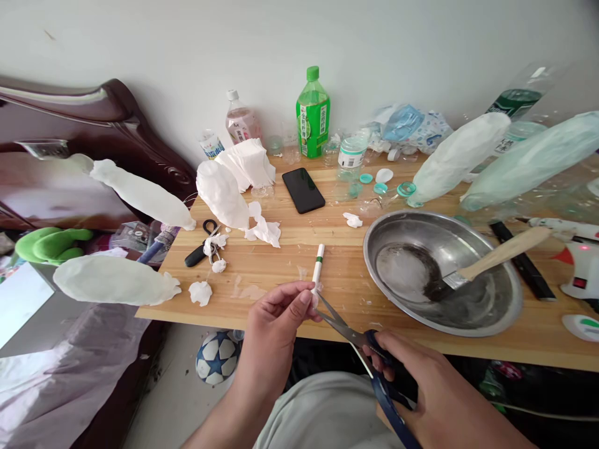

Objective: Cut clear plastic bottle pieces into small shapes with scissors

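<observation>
My left hand (276, 324) is closed, thumb and forefinger pinching a small whitish translucent piece (314, 299) whose kind I cannot make out. My right hand (416, 380) grips dark-blue-handled scissors (358, 338). The blades are parted, their tips close to the pinched piece and my left fingertips. Just beyond my left fingers lies a white marker pen (319, 262) with a green band, its near end partly hidden. To the right stands a steel basin (374, 249), in which a wooden-handled brush (500, 255) rests with dark bristles.
White paper-covered bottle shapes (222, 194) lie left, some overhanging the table edge. A phone (303, 190), green drink bottle (312, 115) and tissue stack (246, 163) sit behind. Cut plastic bottles (352, 159) and a glue gun (583, 262) are right. A ball (218, 357) is on the floor.
</observation>
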`<action>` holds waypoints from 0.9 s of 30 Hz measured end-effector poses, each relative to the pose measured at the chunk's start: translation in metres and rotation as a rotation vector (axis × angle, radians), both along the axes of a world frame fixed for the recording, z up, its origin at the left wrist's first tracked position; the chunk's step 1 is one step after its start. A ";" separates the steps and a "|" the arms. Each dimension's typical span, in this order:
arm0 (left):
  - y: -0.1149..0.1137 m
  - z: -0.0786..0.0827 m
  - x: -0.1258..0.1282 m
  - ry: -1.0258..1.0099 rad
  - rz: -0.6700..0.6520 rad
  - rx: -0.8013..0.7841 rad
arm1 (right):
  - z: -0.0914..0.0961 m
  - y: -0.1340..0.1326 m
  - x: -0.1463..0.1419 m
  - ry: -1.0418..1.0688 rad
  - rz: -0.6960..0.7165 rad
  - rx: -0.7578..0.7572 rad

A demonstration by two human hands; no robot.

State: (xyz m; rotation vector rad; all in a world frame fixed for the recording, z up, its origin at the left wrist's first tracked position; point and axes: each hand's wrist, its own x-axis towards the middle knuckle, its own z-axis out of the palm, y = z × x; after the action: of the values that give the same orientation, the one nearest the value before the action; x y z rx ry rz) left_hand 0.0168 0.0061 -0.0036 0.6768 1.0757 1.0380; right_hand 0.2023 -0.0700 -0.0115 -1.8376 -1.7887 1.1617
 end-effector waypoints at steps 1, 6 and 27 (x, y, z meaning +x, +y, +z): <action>0.000 0.000 0.000 -0.008 -0.002 -0.002 | 0.001 0.000 0.000 -0.002 -0.007 -0.006; 0.001 -0.001 -0.001 0.021 -0.019 0.018 | 0.003 0.000 0.003 0.005 0.022 -0.089; -0.001 -0.013 0.007 0.038 -0.005 0.065 | 0.009 -0.009 -0.001 0.232 -0.200 -0.157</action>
State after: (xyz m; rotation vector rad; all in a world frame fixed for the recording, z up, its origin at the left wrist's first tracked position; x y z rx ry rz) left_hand 0.0241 0.0049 -0.0164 0.7537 1.0762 1.0625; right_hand 0.2013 -0.0788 -0.0029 -1.8306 -1.3891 1.4037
